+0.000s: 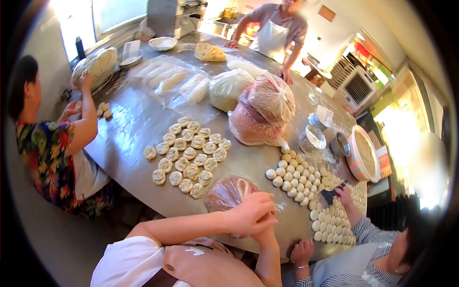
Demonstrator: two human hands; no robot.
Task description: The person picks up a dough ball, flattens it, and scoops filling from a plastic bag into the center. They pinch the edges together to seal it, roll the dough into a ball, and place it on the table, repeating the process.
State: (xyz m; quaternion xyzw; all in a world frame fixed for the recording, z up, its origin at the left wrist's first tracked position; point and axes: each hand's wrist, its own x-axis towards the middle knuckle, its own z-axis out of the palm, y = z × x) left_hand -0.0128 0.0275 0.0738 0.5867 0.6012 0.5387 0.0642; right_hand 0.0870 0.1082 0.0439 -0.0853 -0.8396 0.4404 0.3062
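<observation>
My left hand (251, 210) and my right hand (264, 225) are pressed together at the table's near edge, fingers curled closed. The left lies over the right and hides much of it; whatever they hold, if anything, is out of sight. Just behind them, a clear plastic bag of reddish-brown filling (224, 191) rests on the metal table (138, 167). Round filled buns (190, 153) lie in loose rows beyond the bag. To its right, smooth white dough balls (296, 179) stand in tight rows.
Large bags of filling (260, 112) stand mid-table, near wrapped dough (165, 76). A tub (363, 153) and metal containers (313, 138) are at the right. One co-worker (52, 138) handles dough at left; another holds a dark brush (331, 193) at right; a third stands opposite.
</observation>
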